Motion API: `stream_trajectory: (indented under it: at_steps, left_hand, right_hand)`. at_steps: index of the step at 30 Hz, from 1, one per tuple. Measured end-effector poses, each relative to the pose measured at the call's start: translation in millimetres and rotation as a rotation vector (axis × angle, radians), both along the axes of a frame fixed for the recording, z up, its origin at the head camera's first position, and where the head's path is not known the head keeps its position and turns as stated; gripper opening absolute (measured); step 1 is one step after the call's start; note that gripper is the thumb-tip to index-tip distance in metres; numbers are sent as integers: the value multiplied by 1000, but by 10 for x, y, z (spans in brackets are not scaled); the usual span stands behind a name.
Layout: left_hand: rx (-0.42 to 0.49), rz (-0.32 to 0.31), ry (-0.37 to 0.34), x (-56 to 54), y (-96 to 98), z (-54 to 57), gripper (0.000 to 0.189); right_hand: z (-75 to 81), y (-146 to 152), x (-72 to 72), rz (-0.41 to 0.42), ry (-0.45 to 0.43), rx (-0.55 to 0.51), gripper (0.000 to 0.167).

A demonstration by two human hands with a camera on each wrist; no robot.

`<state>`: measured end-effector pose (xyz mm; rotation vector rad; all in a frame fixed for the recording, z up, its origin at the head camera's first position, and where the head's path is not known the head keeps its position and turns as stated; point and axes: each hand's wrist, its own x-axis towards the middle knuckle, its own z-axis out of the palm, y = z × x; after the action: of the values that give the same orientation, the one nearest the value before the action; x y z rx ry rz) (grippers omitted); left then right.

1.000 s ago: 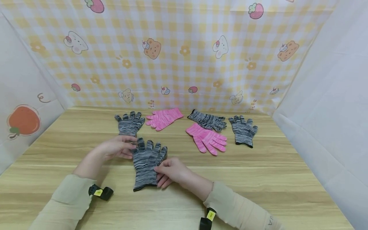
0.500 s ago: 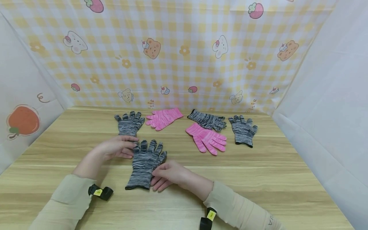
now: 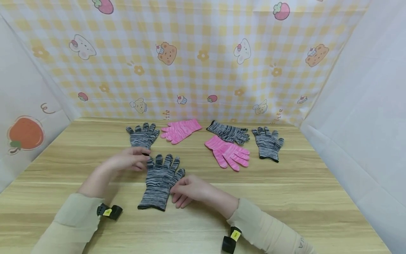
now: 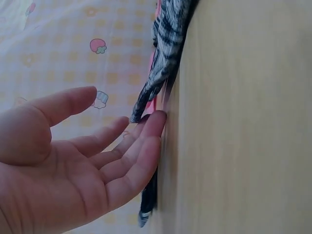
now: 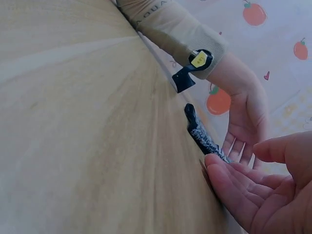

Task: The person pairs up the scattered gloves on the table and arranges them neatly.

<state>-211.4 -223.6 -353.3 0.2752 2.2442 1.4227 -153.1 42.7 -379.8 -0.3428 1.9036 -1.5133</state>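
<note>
Front glove [image 3: 158, 187]: long axis is running near-to-far, fingertips pointing away, slightly rightward; left hand [image 3: 129, 160], right hand [image 3: 189, 189] are flanking, loosely extended.

Bare wood tabletop [image 3: 304, 197] provides lateral clearance right of the right hand [image 3: 191, 190]. A passage separates the front grey glove [image 3: 158, 187] from the nearer pink glove [image 3: 228, 153]. The left hand [image 3: 128, 160] obstructs access to the rear-left grey glove [image 3: 142, 137]. The checked curtain [image 3: 203, 77] bounds the rear.
</note>
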Motion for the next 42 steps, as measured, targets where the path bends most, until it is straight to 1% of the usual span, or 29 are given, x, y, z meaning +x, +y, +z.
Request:
stream_trajectory:
  at_steps: [4, 6, 9, 12, 15, 18, 19, 21, 24, 27, 30, 33, 37, 40, 42]
  left_hand:
    - [-100, -3, 109, 19, 2, 35, 54]
    - [-164, -14, 173, 34, 12, 50, 52]
    - [-248, -51, 273, 60, 41, 75, 49]
    - [-327, -98, 356, 107, 94, 115, 49]
    - [-398, -162, 390, 169, 162, 160, 53]
    - [-466, -225, 390, 223, 227, 178, 59]
    - [-482, -245, 385, 239, 246, 182, 62]
    - [-517, -277, 379, 265, 278, 180, 67]
    - [-557, -297, 356, 300, 308, 174, 74]
    - [-584, -296, 325, 330, 327, 166, 81]
    - [-601, -293, 296, 348, 346, 150, 84]
    - [-621, -304, 293, 353, 372, 135, 85]
    - [-630, -322, 299, 353, 407, 124, 87]
    - [-631, -322, 302, 363, 421, 132, 89]
    - [-630, -319, 302, 369, 426, 139, 90]
  right_hand:
    - [23, 26, -32, -45, 109, -2, 15]
    - [27, 37, -44, -56, 187, -5, 14]
    - [21, 50, -56, -38, 349, 14, 13]
    - [8, 60, -66, 6, 525, 51, 13]
    - [-13, 66, -82, 56, 685, 121, 19]
    - [-33, 63, -96, 108, 803, 216, 30]
    - [-37, 59, -99, 121, 826, 251, 35]
    - [-34, 47, -98, 140, 840, 307, 46]
    - [-27, 22, -97, 148, 819, 378, 60]
    - [-28, -5, -102, 166, 784, 430, 68]
    - [-39, -38, -112, 201, 779, 488, 74]
    - [-47, -79, -116, 236, 793, 555, 78]
    - [-49, -141, -109, 269, 826, 670, 78]
    - [-45, -183, -104, 297, 843, 753, 77]
    - [-35, -202, -104, 311, 844, 785, 76]
